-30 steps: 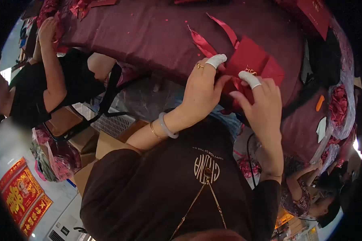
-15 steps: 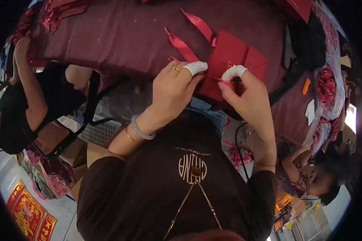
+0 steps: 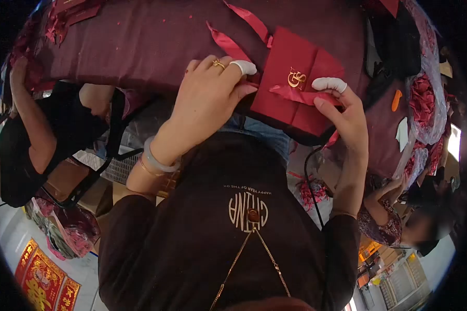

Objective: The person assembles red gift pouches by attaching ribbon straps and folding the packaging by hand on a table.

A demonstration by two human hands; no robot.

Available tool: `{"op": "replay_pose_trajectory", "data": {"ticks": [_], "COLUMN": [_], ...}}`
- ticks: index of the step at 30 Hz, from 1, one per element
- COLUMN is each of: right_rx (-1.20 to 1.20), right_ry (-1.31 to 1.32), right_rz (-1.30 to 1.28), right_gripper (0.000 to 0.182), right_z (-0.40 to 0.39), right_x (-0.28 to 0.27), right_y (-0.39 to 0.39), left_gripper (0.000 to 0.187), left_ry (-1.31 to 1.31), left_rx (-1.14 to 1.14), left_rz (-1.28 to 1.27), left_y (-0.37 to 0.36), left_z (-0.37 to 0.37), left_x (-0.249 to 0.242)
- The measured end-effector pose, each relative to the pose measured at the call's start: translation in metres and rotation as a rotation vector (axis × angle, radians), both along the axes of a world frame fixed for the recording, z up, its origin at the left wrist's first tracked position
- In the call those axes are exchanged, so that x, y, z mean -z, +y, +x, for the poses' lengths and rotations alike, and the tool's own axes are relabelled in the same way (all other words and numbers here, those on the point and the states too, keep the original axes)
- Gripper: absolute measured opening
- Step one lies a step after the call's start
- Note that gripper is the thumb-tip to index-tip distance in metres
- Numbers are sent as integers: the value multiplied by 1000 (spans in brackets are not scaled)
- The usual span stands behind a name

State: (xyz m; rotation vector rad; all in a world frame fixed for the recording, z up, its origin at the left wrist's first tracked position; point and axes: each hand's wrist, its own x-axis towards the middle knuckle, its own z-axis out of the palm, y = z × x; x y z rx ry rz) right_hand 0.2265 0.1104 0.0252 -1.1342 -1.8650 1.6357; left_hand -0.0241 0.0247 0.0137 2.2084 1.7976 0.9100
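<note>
A red gift bag or box (image 3: pixel 283 62) with a gold monogram on its face lies tilted at the table's front edge. Across its face runs a loose red ribbon (image 3: pixel 296 95), which my right hand (image 3: pixel 347 111) pinches between thumb and index finger. My left hand (image 3: pixel 207 98) is at the left edge of the red piece, its thumb and index finger drawn together; what lies between them is hidden. Both index fingertips wear white covers. Beyond the left hand, two more red ribbon tails (image 3: pixel 249 19) spread over the cloth.
A dark red cloth covers the table (image 3: pixel 140 46). An orange cutter (image 3: pixel 397 100) lies to the right, near a plastic bag of red ribbons (image 3: pixel 423 103). More red pieces (image 3: pixel 70 15) sit at the far left. Other people work on both sides, one in a black sleeve (image 3: pixel 26 135).
My right hand has moved right and drawn the ribbon out across the red face, uncovering the gold monogram. My left hand has shifted left and slightly away from me.
</note>
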Motion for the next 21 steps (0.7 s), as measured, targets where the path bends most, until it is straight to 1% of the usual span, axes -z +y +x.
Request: {"op": "replay_pose_trajectory", "data": {"ticks": [1,3,5,6,7,8,9,11,13,15,18,20,21], "right_rx": [4,55,78,95,98,107,116,127,140,98,103,87,65], "right_ry": [4,54,65,69,74,45,14,2,-10,-126,-109,-127,-148], "right_rz": [-7,-30,-43,-53,-57,-1,56,57,66,147,166,162,160], "right_gripper": [28,28,28,28,28,29,29,30,30,30,31,30,30], "right_z": [1,1,2,2,0,-2,-5,-6,-7,-5,-5,-4,-4], "right_x": [1,4,6,7,8,10,11,13,13,13,17,15,14], "right_y": [-1,-1,-3,-4,-5,-7,-8,-10,-9,-7,-7,-6,-5], "left_gripper": [21,24,23,23,22,22,22,24,26,31,33,33,33], "left_ry": [-22,21,-143,-138,-235,-332,-328,-429,-416,-534,-499,-493,-455], "left_rx": [26,32,95,98,40,-19,-17,-82,-51,-93,-99,-58,-79], "left_rz": [-84,-115,-141,-146,-227,-308,-313,-474,-482,-568,-631,-634,-565], "left_y": [1,0,1,0,-1,-1,0,2,5,8,13,15,17], "left_z": [-3,-8,-11,-12,-12,-12,-14,-21,-27,-31,-42,-44,-44], "left_x": [-4,-8,-5,-6,-8,-10,-12,-17,-17,-16,-21,-17,-14]}}
